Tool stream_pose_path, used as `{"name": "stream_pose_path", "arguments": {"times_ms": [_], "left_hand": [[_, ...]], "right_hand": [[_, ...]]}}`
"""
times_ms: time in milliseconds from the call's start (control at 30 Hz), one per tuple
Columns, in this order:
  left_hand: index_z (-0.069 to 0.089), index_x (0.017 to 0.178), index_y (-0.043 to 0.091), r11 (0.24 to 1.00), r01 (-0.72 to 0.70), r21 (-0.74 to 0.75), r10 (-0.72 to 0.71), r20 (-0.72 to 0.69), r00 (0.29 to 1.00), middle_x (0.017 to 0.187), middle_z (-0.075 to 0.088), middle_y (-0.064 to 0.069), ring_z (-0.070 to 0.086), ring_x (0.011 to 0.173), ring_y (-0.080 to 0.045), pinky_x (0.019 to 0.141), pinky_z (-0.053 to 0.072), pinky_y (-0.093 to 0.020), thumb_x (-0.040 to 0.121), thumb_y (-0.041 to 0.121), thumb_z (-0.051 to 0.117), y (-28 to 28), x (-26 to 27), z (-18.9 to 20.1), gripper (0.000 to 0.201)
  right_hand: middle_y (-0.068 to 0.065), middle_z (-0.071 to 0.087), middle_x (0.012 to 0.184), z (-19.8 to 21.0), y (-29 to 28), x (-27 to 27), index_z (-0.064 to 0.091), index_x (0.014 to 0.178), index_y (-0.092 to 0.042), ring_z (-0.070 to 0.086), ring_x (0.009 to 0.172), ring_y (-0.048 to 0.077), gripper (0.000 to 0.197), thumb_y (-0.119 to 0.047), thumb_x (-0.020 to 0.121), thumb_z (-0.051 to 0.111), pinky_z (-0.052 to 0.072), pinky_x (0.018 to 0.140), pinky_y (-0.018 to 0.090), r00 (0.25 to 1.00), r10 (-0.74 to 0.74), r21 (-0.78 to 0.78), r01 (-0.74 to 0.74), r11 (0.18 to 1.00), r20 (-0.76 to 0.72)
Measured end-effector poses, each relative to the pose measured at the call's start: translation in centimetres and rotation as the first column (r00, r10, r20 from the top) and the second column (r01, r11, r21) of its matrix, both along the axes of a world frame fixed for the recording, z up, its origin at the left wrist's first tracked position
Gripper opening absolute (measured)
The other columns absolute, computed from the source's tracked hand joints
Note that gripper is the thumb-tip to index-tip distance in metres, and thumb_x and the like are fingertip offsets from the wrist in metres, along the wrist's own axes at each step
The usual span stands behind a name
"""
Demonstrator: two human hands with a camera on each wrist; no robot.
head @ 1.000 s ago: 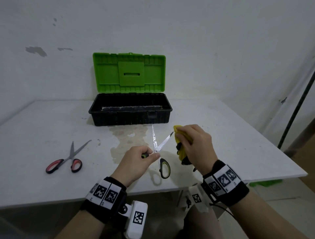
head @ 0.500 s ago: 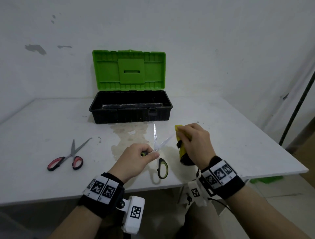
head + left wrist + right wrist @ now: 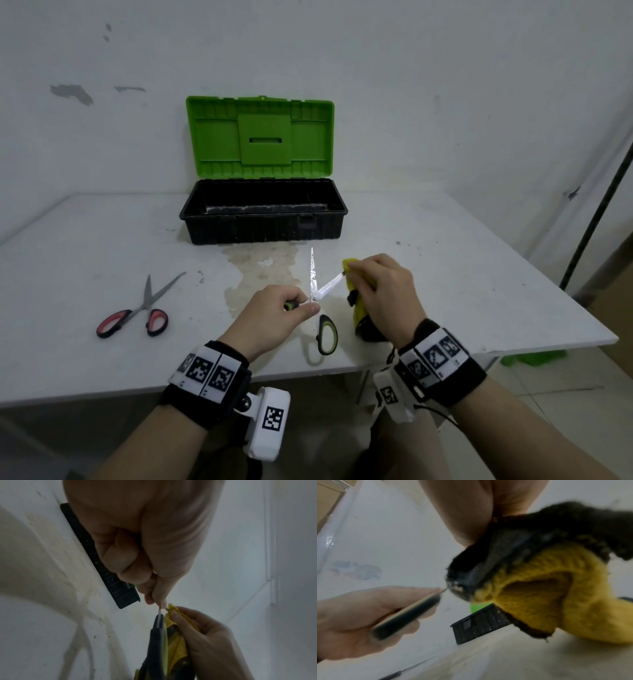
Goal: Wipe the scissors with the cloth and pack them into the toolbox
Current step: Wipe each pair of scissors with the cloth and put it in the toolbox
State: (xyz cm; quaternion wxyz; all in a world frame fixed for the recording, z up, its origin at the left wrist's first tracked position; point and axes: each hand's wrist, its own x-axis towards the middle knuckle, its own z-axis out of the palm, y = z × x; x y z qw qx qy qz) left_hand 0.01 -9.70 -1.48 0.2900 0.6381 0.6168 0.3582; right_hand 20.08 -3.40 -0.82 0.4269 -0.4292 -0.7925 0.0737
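Two bare hands work above a white table, each wrist wearing a black band with printed markers. The left hand has its fingers curled round one handle of a pair of green-and-black scissors, thumb pressed near the pivot. These scissors are spread wide, blades apart in a V: one blade points straight away from the person, the other angles off to the right. Their free handle loop hangs down toward the table.

The right hand clutches a yellow and black cloth, with fingers and thumb pinching the cloth round the tip of the right-angled blade. The rest of the cloth hangs below the hand, down to the table.

Behind the hands, at the back of the table, sits a black toolbox with its green lid standing open. A second pair of scissors with red handles lies partly open on the table, well off to the left.
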Motion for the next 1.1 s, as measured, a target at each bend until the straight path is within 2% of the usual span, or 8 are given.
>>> {"name": "stream_pose_path", "arguments": {"times_ms": [133, 267, 500, 667, 800, 900, 967, 1100], "left_hand": [[0.066, 0.088, 0.022, 0.998, -0.023, -0.06, 0.028, 0.085, 0.996, 0.082, 0.065, 0.007, 0.059, 0.073, -0.009, 0.069, 0.047, -0.026, 0.095, 0.028, 0.063, 0.0, 0.1, 0.0, 0.009], [0.068, 0.095, 0.009, 0.992, -0.044, -0.12, 0.082, 0.333, 0.939, 0.077, 0.073, -0.006, 0.064, 0.066, -0.014, 0.061, 0.053, -0.026, 0.093, 0.01, 0.066, 0.1, -0.1, 0.5, 0.004], [0.074, 0.096, 0.008, 0.981, 0.012, -0.195, 0.132, 0.705, 0.697, 0.085, 0.074, -0.01, 0.066, 0.08, -0.018, 0.083, 0.052, -0.033, 0.087, 0.008, 0.072, 0.2, 0.1, 1.4, 0.009], [0.07, 0.116, -0.001, 0.964, 0.122, -0.234, 0.152, 0.869, 0.47, 0.097, 0.067, -0.008, 0.065, 0.1, -0.031, 0.1, 0.049, -0.052, 0.087, 0.017, 0.072, 0.2, 0.1, 1.1, 0.034], [0.065, 0.113, 0.001, 0.968, 0.166, -0.19, 0.116, 0.92, 0.375, 0.101, 0.067, -0.014, 0.069, 0.092, -0.038, 0.078, 0.061, -0.049, 0.092, 0.015, 0.066, 0.2, 0.7, 1.0, 0.025], [0.066, 0.096, 0.007, 0.978, 0.09, -0.191, 0.135, 0.895, 0.425, 0.09, 0.065, -0.015, 0.067, 0.077, -0.027, 0.064, 0.061, -0.035, 0.087, 0.003, 0.068, 0.3, 1.2, 1.0, 0.009], [0.068, 0.092, 0.011, 0.977, 0.042, -0.207, 0.167, 0.878, 0.448, 0.086, 0.066, -0.016, 0.066, 0.073, -0.022, 0.059, 0.058, -0.03, 0.085, 0.0, 0.071, 0.4, 1.4, 0.8, 0.013], [0.068, 0.098, 0.015, 0.967, -0.031, -0.253, 0.246, 0.898, 0.365, 0.083, 0.071, -0.008, 0.07, 0.072, -0.015, 0.059, 0.057, -0.026, 0.083, 0.004, 0.075, 0.9, 1.5, 0.5, 0.02]], "right_hand": [[-0.004, 0.064, 0.093, 0.6, 0.1, 0.3, 0.074, 0.103, -0.019, 0.057, 0.08, 0.006, 0.015, -0.021, 0.09, 0.067, 0.039, 0.076, 0.004, 1.0, -0.016, 0.032, 0.015, 0.999, 0.014], [-0.005, 0.063, 0.094, 0.4, -1.1, -0.2, 0.074, 0.104, -0.019, 0.056, 0.08, 0.004, 0.016, -0.021, 0.088, 0.069, 0.039, 0.077, 0.003, 0.999, 0.038, 0.056, -0.04, 0.998, 0.024], [-0.003, 0.063, 0.095, 0.1, -2.3, -1.2, 0.073, 0.107, -0.018, 0.059, 0.082, 0.007, 0.019, -0.02, 0.088, 0.069, 0.046, 0.076, 0.012, 0.993, 0.117, 0.051, -0.118, 0.992, 0.021], [-0.002, 0.063, 0.095, 1.0, -2.4, -1.5, 0.073, 0.107, -0.016, 0.059, 0.084, 0.007, 0.019, -0.019, 0.089, 0.069, 0.048, 0.077, 0.015, 0.993, 0.117, 0.086, -0.116, 0.989, -0.007], [-0.003, 0.063, 0.095, 1.1, -2.7, -1.8, 0.072, 0.107, -0.016, 0.058, 0.084, 0.006, 0.02, -0.021, 0.089, 0.069, 0.047, 0.077, 0.014, 0.995, 0.097, 0.071, -0.096, 0.993, -0.009], [-0.002, 0.063, 0.093, 1.0, -2.8, -1.9, 0.073, 0.106, -0.017, 0.059, 0.082, 0.007, 0.019, -0.024, 0.089, 0.069, 0.047, 0.076, 0.014, 0.996, 0.09, 0.065, -0.088, 0.994, -0.018], [-0.002, 0.064, 0.094, 0.9, -2.9, -2.0, 0.073, 0.106, -0.018, 0.059, 0.083, 0.007, 0.019, -0.023, 0.088, 0.07, 0.047, 0.076, 0.014, 0.995, 0.097, 0.053, -0.096, 0.994, -0.018], [-0.004, 0.063, 0.095, 0.9, -3.0, -2.0, 0.073, 0.107, -0.019, 0.058, 0.085, 0.005, 0.02, -0.021, 0.087, 0.07, 0.043, 0.079, 0.007, 0.995, 0.098, 0.045, -0.098, 0.994, -0.004]]}}
